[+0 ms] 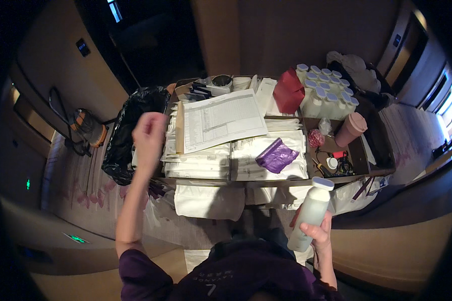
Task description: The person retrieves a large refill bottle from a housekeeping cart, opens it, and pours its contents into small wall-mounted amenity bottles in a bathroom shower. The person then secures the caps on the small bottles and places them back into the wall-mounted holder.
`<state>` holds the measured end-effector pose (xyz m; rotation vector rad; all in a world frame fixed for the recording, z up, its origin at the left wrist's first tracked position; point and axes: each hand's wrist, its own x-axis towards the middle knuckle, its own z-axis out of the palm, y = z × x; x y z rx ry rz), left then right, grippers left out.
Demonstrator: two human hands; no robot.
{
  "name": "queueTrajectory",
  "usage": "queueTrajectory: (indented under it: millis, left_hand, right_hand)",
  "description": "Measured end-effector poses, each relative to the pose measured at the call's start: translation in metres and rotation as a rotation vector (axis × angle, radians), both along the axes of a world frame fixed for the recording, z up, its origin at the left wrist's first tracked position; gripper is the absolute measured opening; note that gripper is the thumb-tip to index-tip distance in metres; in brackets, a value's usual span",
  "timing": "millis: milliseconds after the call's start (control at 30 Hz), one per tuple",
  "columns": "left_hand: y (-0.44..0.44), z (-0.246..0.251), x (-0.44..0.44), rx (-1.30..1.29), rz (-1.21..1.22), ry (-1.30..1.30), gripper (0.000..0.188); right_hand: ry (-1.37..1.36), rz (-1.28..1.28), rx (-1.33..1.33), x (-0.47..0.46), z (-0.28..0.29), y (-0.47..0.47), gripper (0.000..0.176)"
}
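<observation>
My right hand (318, 233) grips a frosted bottle with a pale cap (312, 216), held tilted in front of the cart's near edge. My left hand (149, 129) is raised at the cart's left end, near a black bin bag (130, 124); it is blurred and its fingers look curled, and whether it holds anything cannot be told. Between the hands, the housekeeping cart's compartments hold white paper packets (197, 171). A printed form on a clipboard (222, 120) lies over them. A crumpled purple film piece (278, 156) rests on the packets to the right.
Capped bottles (326, 90) stand grouped at the cart's back right, beside a red packet (289, 92). A pink tumbler (351, 129) and a tray section with cables and a screwdriver (318, 167) are nearer. White towels (209, 201) sit below. A vacuum cleaner (88, 128) stands left.
</observation>
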<state>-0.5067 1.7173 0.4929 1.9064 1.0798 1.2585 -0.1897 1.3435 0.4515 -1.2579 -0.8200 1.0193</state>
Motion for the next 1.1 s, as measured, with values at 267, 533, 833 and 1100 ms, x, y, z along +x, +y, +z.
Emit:
queueTrajectory:
  millis: [267, 533, 833, 1100]
  left_hand:
    - [-0.210, 0.049, 0.192, 0.188, -1.250, 0.331, 0.048]
    - [-0.306, 0.042, 0.342, 0.614, -1.573, 0.333, 0.023]
    - [-0.442, 0.020, 0.452, 0.663, -2.162, 0.412, 0.043]
    - [-0.513, -0.010, 0.446, 0.554, -3.054, 0.166, 0.045]
  right_hand:
    - [-0.426, 0.195, -0.101, 0.026, -0.001, -0.052, 0.070]
    - [-0.624, -0.264, -0.266, 0.068, -0.003, -0.180, 0.077]
    - [-0.708, -0.985, -0.658, 0.010, -0.023, -0.293, 0.060]
    - [-0.496, -1.182, -0.758, -0.104, 0.004, -0.317, 0.052]
